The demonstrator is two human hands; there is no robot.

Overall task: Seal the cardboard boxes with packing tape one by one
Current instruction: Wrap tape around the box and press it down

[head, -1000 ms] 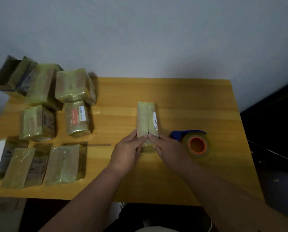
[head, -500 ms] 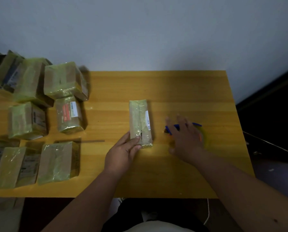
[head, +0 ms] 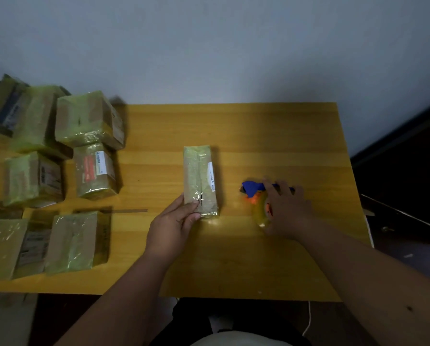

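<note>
Cardboard box (head: 201,181), long and narrow, is lying mid-desk (head: 259,126), already glossy with tape. Left hand (head: 176,221) is steadying its near end with straight fingers. Right hand (head: 286,211), pressing there a second ago, is now curling around the tape dispenser (head: 255,193) just beside it, likely for another strip.

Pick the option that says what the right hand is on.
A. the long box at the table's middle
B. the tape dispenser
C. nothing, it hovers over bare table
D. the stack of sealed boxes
B: the right hand lies over the blue-handled tape dispenser, apart from the long box.
</note>
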